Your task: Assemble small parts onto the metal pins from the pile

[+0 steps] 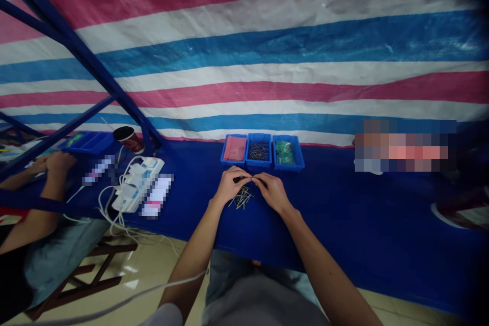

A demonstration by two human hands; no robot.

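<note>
Head view, hands [231, 184] meeting at the fingertips, cannot tell what they grasp, thin pins [241, 199] loose on their near side

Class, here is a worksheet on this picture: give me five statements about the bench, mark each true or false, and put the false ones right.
1. The left hand and right hand are close together at the fingertips. True.
2. The pink contents are in the right tray. False: they are in the left tray; the right one holds green contents.
3. The power strip lies to the right of both hands. False: it lies to their left.
4. A pile of thin pieces lies on the blue table. True.
5. The sheet behind the table is plain white. False: it has red, white and blue stripes.
</note>
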